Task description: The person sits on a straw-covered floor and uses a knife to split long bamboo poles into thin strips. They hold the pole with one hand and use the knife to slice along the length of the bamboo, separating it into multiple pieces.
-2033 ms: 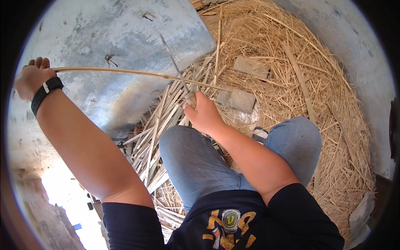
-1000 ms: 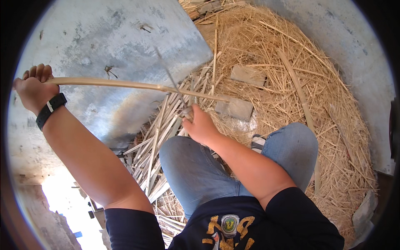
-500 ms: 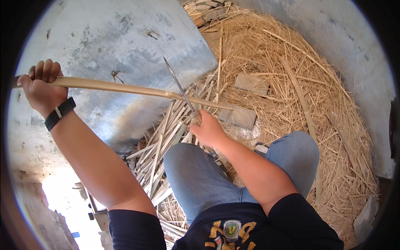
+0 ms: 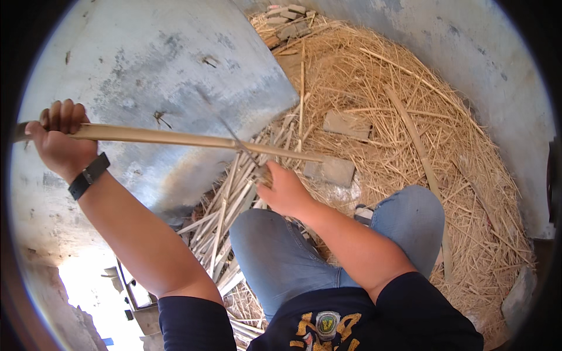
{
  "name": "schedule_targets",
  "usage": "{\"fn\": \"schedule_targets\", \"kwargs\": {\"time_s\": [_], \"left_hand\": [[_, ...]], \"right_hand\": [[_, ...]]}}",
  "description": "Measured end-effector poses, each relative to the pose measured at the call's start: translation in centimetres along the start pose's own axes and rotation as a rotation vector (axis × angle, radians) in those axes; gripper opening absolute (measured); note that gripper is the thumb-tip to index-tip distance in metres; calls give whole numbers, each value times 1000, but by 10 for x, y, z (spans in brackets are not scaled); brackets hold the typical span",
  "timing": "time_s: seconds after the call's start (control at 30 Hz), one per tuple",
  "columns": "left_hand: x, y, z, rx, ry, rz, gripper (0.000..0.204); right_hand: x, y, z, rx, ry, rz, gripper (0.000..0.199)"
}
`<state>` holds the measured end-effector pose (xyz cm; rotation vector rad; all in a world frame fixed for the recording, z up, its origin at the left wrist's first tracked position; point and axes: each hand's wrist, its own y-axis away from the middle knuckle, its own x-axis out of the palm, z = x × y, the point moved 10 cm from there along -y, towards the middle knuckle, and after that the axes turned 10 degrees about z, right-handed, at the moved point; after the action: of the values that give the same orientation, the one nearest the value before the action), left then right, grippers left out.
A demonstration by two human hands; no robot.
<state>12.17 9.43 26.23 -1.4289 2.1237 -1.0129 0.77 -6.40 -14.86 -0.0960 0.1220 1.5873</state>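
A long split bamboo strip (image 4: 170, 137) slants from upper left down toward the middle. My left hand (image 4: 65, 143), with a black band on the wrist, is closed around its raised end. The strip's lower end reaches a flat grey-brown brick (image 4: 339, 171) on the floor and seems to rest on it. My right hand (image 4: 285, 190) is closed on the handle of a knife (image 4: 225, 124) with a long thin blade. The blade crosses the strip near its lower part; its tip is blurred.
Thin shavings and straw-like strips (image 4: 374, 64) cover the floor. Pale slats (image 4: 219, 219) lie in a heap left of my knees. A second brick (image 4: 347, 124) and a loose bamboo piece (image 4: 417, 137) lie ahead. Grey-blue walls (image 4: 175, 58) stand left and right.
My right hand and the knife have moved left along the bamboo strip, toward my left hand. The left hand has stayed nearly in place on the strip's end.
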Motion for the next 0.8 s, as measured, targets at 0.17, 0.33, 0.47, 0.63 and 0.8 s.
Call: {"fn": "schedule_targets", "kwargs": {"time_s": [0.17, 0.33, 0.47, 0.63, 0.8], "left_hand": [[-14, -11, 7, -81, 200, 229, 34], [-42, -18, 8, -119, 439, 376, 33], [-42, -16, 9, -127, 430, 327, 32], [-71, -18, 22, -102, 287, 199, 28], [-105, -21, 5, -85, 205, 240, 30]], "right_hand": [[-8, -7, -33, 189, -143, 74, 38], [-6, -1, -10, 108, -87, 45, 41], [1, -3, -7, -53, -4, 14, 44], [1, -3, -131, 326, -93, -154, 47], [13, -11, -34, 47, 65, 80, 46]]}}
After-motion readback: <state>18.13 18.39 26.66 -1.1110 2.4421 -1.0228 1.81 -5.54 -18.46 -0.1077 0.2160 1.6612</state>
